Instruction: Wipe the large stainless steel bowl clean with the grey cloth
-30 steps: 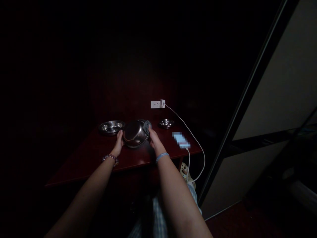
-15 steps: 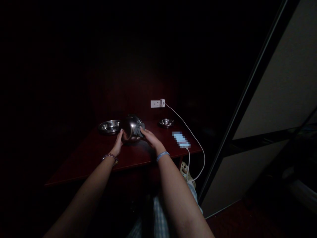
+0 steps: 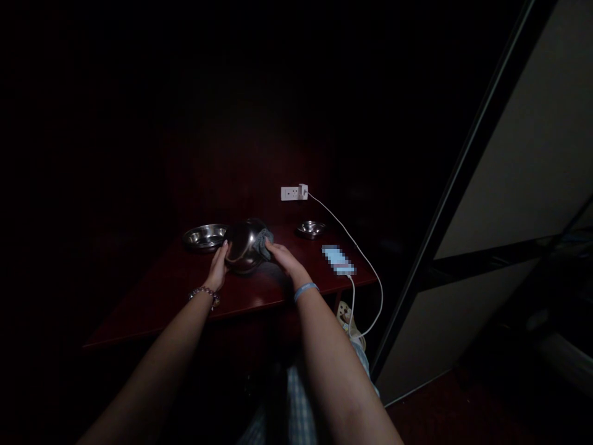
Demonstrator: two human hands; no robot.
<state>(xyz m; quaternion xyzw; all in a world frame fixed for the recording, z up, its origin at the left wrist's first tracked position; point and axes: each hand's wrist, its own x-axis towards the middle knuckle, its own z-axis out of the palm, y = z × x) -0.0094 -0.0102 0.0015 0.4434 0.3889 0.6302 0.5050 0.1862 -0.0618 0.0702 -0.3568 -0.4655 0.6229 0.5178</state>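
Note:
A shiny metal bowl [image 3: 241, 247] is held tilted above the dark red table [image 3: 185, 303], its rounded outside toward me. My left hand [image 3: 218, 266] grips the bowl's left edge, with the thumb showing and the other fingers mostly hidden behind it. Pinched in my right hand [image 3: 281, 254] is a grey cloth [image 3: 264, 243], pressed against the bowl's right side. Behind the bowl, on the left, a wide metal dish [image 3: 204, 237] lies on the table. A smaller metal bowl [image 3: 311, 230] stands farther right.
A phone [image 3: 338, 259], blurred out, lies at the table's right side. Its white cable [image 3: 380, 296] loops over the edge up to a charger in the wall socket [image 3: 290, 193]. A sliding panel [image 3: 519, 179] rises on the right.
The bowl has turned in my hands, so more of its rounded underside faces me. The cloth has shifted slightly with my right hand; my left hand stays at the left edge.

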